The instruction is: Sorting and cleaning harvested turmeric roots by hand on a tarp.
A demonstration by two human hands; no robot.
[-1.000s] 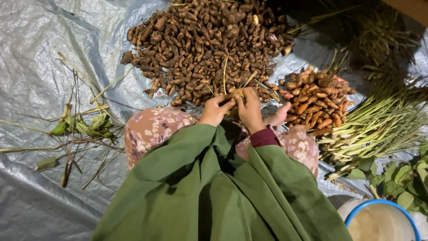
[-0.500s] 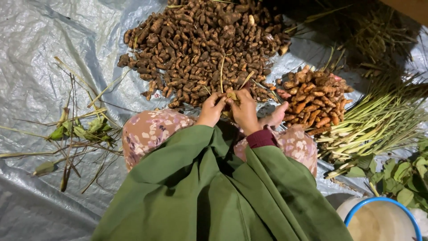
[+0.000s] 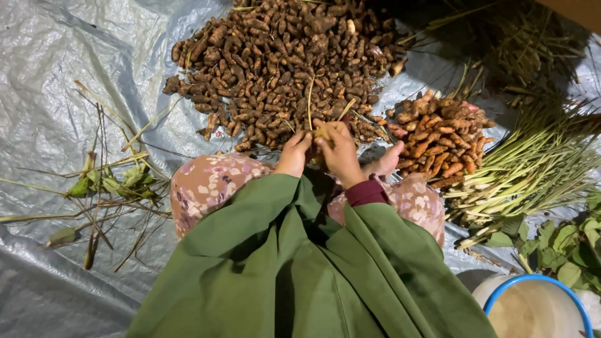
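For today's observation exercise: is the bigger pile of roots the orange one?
No: the big pile is dark brown, and the orange pile to its right is much smaller.

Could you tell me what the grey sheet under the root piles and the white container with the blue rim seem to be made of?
The grey sheet looks like thin plastic tarpaulin: it is crinkled, creased and faintly shiny where light falls. The white container at lower right seems to be moulded plastic, smooth and matt, with a glossy blue rim; only part of it shows, so I cannot be sure.
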